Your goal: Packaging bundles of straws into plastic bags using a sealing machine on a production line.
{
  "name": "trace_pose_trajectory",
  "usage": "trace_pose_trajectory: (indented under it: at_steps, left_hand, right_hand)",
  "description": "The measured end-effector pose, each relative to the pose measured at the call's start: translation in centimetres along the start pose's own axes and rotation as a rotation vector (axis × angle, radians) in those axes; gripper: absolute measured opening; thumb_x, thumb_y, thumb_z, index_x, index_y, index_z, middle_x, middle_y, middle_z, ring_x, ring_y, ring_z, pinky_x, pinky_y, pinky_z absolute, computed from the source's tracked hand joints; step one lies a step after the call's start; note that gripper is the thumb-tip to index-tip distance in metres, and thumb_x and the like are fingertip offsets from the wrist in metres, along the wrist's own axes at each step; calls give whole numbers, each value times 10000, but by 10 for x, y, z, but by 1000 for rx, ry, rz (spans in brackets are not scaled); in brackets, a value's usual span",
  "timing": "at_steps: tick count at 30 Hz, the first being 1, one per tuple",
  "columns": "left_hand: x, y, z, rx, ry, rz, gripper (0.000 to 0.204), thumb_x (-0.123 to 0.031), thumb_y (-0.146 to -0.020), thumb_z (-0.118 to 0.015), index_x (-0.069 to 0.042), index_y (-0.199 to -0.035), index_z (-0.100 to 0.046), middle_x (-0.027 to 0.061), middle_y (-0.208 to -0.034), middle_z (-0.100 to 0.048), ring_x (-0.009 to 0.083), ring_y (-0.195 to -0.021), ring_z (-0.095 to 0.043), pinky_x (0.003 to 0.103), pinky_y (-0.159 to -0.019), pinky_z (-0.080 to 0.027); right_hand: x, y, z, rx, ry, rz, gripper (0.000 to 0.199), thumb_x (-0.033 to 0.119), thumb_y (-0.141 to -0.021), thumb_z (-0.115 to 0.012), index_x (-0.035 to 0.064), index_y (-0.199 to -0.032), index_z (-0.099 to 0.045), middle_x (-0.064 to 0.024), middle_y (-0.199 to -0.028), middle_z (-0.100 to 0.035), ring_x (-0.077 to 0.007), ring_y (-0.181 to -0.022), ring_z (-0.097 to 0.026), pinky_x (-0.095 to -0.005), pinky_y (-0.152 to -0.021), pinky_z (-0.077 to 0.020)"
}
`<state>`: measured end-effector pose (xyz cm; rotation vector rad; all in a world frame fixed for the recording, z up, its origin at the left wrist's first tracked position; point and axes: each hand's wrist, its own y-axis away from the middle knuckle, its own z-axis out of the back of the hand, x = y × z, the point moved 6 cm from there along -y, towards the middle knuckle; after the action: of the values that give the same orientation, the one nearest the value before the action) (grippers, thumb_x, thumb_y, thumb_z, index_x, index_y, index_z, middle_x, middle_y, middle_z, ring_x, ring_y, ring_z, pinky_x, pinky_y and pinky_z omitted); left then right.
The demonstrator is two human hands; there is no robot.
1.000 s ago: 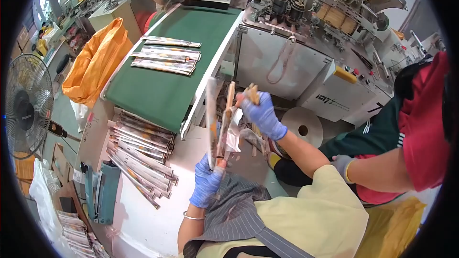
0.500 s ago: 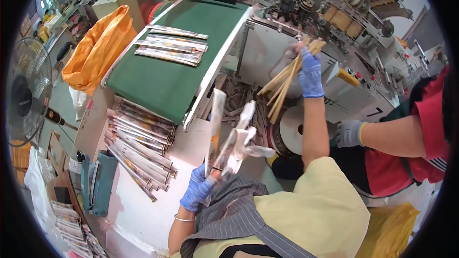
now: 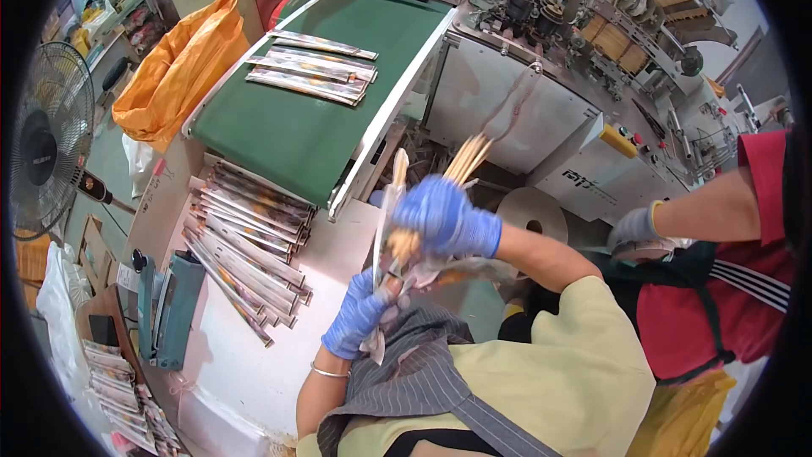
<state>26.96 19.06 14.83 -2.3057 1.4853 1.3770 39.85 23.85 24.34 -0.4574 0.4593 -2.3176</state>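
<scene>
My right hand, in a blue glove, is closed round a bundle of bare wooden chopsticks. Their upper ends stick out past the fingers, and the lower ends show just above my left hand. Also blue-gloved, my left hand grips crumpled pale wrappers close to my striped apron. The two hands nearly meet, and the wrappers overlap the chopsticks there. To the left, several long printed chopstick packets lie in rows on the white tabletop. More packets rest on the green conveyor belt.
An orange sack stands left of the belt, beside a fan. A teal heat sealer sits at the table's left. Machinery fills the back right. At right, a co-worker's grey-gloved hand is close by.
My right hand has come down and left with the chopsticks, from beside the machine to just above my left hand. The co-worker's gloved hand has shifted slightly right.
</scene>
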Motion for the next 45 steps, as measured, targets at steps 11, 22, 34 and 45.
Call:
trace_pose_trajectory:
  at_steps: [11, 22, 34, 45]
  left_hand:
    - [2, -10, -10, -428, -1311, -663, 410, -59, -727, -537, -46, -1130, -463, 203, -794, -580, 365, -647, -559, 384, -594, -452]
    - [50, 61, 49, -407, -529, -497, 151, -119, -818, -509, -17, -921, -551, 42, -686, -564, 111, -542, -481, 247, -509, -404]
    - [-21, 96, 126, -542, -429, -295, 811, -301, -620, -717, -24, -1278, -331, 150, -861, -571, 142, -612, -541, 254, -495, -441]
    - [-151, -16, 134, -665, -173, -254, 132, -162, -822, -577, -88, -811, -468, 19, -586, -423, 120, -490, -392, 241, -457, -349]
  right_hand:
    - [-40, 52, -10, -576, -588, -904, 147, 154, -754, -611, 16, -721, -573, 30, -582, -497, -36, -548, -431, -229, -465, -352]
    - [-55, 149, 102, -1418, -903, -811, 137, 213, -827, -561, 95, -823, -491, -9, -733, -517, -116, -643, -526, -265, -584, -456]
    - [-209, 268, 253, -1702, -327, -848, 354, 328, -816, -579, 93, -574, -473, -27, -484, -461, -143, -421, -449, -296, -430, -401]
    - [-388, 350, 334, -1304, 522, -1279, 274, 300, -812, -578, 35, -742, -572, -59, -612, -546, -139, -604, -527, -304, -573, -438]
